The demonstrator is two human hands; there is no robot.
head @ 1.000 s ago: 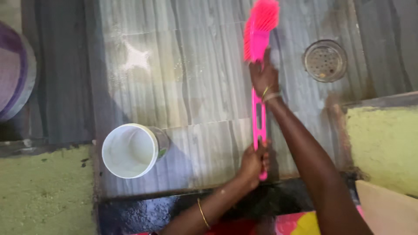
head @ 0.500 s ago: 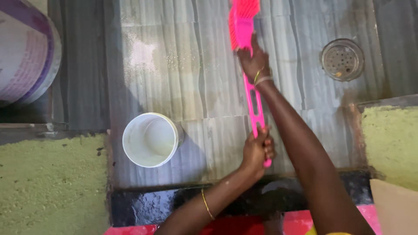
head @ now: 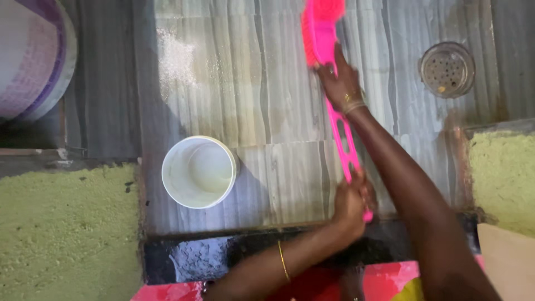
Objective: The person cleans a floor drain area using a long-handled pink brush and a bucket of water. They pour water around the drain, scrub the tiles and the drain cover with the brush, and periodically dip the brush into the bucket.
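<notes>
Grey streaked tile floor (head: 251, 83) holds a round metal drain (head: 447, 69) and white bucket (head: 199, 171); left hand (head: 350, 204) and right hand (head: 339, 82) both clench a pink long-handled brush (head: 329, 67).

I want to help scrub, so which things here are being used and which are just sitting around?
Being used:
brush, pink
right hand, grip near the bristles
left hand, grip at the handle end
tiled floor, wet

Just sitting:
white tub
drain
purple bucket
</notes>
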